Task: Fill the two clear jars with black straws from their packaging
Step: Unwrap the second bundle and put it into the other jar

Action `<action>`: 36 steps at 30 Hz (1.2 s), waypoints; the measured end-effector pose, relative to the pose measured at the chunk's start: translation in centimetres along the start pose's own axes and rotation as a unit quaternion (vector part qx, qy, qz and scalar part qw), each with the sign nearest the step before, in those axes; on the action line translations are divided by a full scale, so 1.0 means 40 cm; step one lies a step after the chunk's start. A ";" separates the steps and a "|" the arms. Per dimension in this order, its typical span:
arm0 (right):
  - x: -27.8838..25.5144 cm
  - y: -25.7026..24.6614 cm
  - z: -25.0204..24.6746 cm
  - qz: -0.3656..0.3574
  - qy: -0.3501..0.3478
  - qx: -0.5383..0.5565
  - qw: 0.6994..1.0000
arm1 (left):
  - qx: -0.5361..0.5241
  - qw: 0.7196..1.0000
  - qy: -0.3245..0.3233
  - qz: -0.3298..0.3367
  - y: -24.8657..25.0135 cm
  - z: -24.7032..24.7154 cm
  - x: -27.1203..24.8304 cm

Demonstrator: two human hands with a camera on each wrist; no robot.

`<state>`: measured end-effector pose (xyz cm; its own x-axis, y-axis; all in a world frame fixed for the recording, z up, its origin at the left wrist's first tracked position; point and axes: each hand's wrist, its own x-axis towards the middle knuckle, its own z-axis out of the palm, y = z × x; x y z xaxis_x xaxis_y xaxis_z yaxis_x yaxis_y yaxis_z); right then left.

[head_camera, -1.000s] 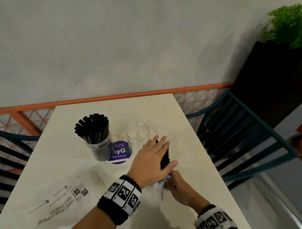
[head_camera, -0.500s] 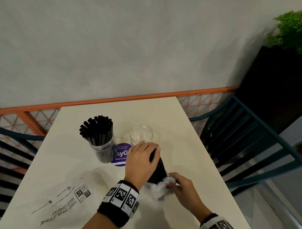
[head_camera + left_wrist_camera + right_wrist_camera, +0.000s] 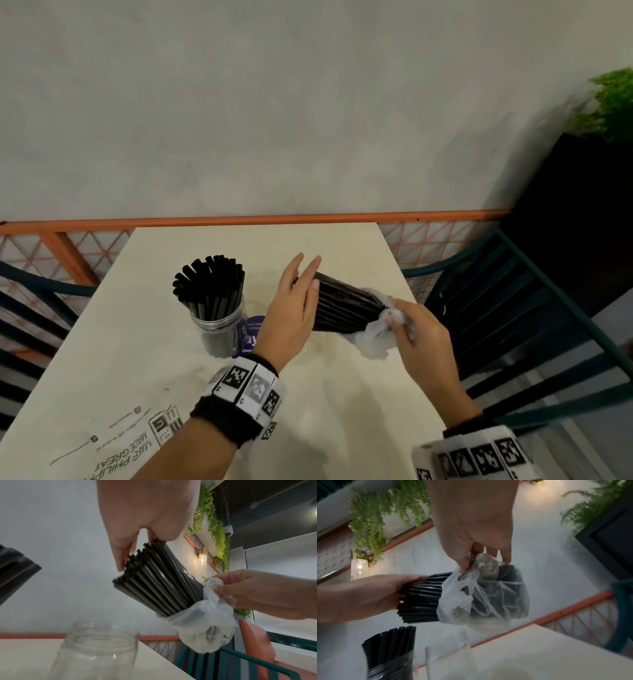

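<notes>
A bundle of black straws point(image 3: 346, 305) hangs nearly level above the table point(image 3: 137, 359). My left hand point(image 3: 301, 291) grips its bare left end, thumb in front and fingers straight behind. My right hand point(image 3: 407, 325) pinches the crumpled clear plastic bag point(image 3: 373, 335) that still covers the right end. The bag point(image 3: 481, 599) reaches about halfway along the straws. One clear jar point(image 3: 219, 329) at the left stands full of black straws point(image 3: 210, 284). The empty clear jar point(image 3: 96, 649) stands just below the bundle; my left hand hides it in the head view.
A purple round sticker point(image 3: 253, 330) lies beside the full jar. A printed wrapper point(image 3: 130, 442) lies at the table's near left. Teal chairs point(image 3: 513, 308) flank the table, an orange rail point(image 3: 239, 219) runs behind it, and a black planter point(image 3: 582, 222) stands at the right.
The bundle rose off the table and tipped from upright to nearly level. My right hand drew the bag out to the right, and my left fingers straightened.
</notes>
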<state>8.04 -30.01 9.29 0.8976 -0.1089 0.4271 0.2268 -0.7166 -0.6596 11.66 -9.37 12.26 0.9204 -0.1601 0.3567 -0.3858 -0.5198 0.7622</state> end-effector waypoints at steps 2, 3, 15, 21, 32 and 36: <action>0.066 -0.005 -0.007 -0.050 0.013 -0.059 0.997 | 0.042 0.999 -0.027 -0.014 -0.014 -0.012 0.036; 0.097 -0.007 -0.008 -0.076 0.021 -0.090 0.993 | 0.061 0.997 -0.041 -0.022 -0.024 -0.014 0.051; 0.259 -0.041 0.062 -0.256 0.027 -0.267 0.929 | 0.100 0.989 -0.032 -0.102 -0.180 0.084 0.055; 0.277 -0.038 0.097 -0.303 0.007 -0.254 0.918 | 0.055 0.991 -0.006 -0.119 -0.221 0.126 0.036; 0.286 -0.084 0.104 -0.384 -0.057 -0.301 0.871 | 0.134 0.982 -0.067 -0.115 -0.250 0.143 0.027; 0.274 -0.116 0.121 -0.444 -0.124 -0.349 0.816 | 0.096 0.982 -0.109 -0.124 -0.252 0.115 0.031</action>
<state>18.66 -24.55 14.03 0.5642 0.7480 0.3495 0.6368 -0.6637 0.3923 16.97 -8.19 2.53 0.9843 -0.1732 0.0331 -0.1481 -0.7101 0.6884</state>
